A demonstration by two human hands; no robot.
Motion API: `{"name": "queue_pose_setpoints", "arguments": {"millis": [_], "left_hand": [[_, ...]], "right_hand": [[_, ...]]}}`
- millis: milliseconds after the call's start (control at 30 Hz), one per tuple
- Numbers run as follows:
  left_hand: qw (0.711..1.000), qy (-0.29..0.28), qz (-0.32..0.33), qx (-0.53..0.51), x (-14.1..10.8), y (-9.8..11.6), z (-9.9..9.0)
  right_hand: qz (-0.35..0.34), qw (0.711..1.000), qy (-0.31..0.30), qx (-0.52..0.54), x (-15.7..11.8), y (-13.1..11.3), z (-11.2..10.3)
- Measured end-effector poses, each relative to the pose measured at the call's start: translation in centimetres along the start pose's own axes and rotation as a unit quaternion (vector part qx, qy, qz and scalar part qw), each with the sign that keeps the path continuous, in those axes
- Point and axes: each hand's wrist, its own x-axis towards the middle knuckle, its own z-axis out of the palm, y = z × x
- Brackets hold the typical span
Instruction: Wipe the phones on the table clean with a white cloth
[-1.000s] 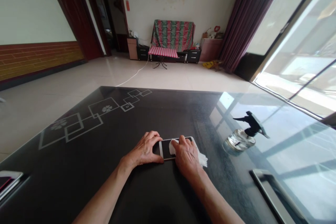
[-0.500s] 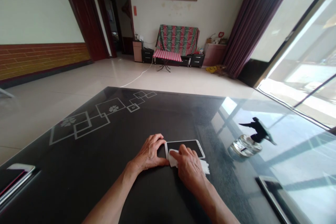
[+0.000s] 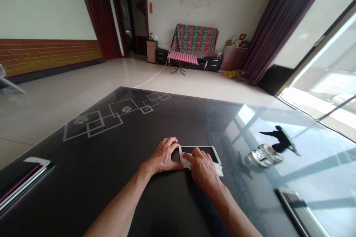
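Observation:
A white-framed smartphone (image 3: 210,150) lies screen up on the dark glossy table. My left hand (image 3: 164,157) grips its left end, with the thumb at the near corner and the fingers at the far one. A crumpled white tissue (image 3: 219,170) is under my right hand (image 3: 203,166), whose fingers press it onto the near part of the screen. Part of the tissue sticks out past the phone's near edge. The right hand covers the middle of the phone.
To the right stands a clear spray bottle (image 3: 265,155) with a black trigger head. A white-edged flat device (image 3: 299,207) lies at the near right. On the left is a dark flat item (image 3: 23,185) with a shiny edge. The table's far edge (image 3: 183,95) faces a tiled floor.
The view has shifted slightly, so the scene sits further right. My right hand and the tissue have moved slightly over the phone; the left hand keeps its grip at the left end.

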Motion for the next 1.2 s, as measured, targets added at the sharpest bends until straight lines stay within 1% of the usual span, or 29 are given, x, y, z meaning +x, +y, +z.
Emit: {"name": "queue_pose_setpoints", "arguments": {"millis": [67,133,333,400,633,767,967,1200], "left_hand": [[1.0,-0.004,0.002,-0.001,0.0,0.0,0.0],[1.0,-0.007,0.002,0.001,0.1,0.0,0.0],[1.0,-0.003,0.006,0.01,0.1,-0.1,0.1],[1.0,-0.001,0.009,0.013,0.1,-0.1,0.2],[1.0,0.002,0.012,0.024,0.0,-0.2,0.3],[1.0,0.004,0.012,0.026,-0.1,-0.3,0.4],[0.999,-0.005,0.022,0.045,-0.1,-0.5,0.5],[0.998,-0.001,0.02,0.051,-0.2,-0.6,0.5]], "right_hand": [[-0.006,1.0,-0.003,0.0,-0.8,0.3,0.0],[-0.01,1.0,-0.002,0.0,-0.9,0.5,0.1],[-0.006,1.0,0.014,0.002,1.4,0.1,0.1],[-0.004,1.0,0.014,0.002,1.5,-0.2,0.1],[0.001,0.999,0.031,0.018,-1.1,-0.4,0.4],[0.017,0.998,0.045,0.036,-2.0,0.0,0.6],[0.051,0.997,0.049,0.041,-2.5,1.3,0.6],[0.089,0.995,0.051,0.014,-3.6,4.5,0.7]]}}
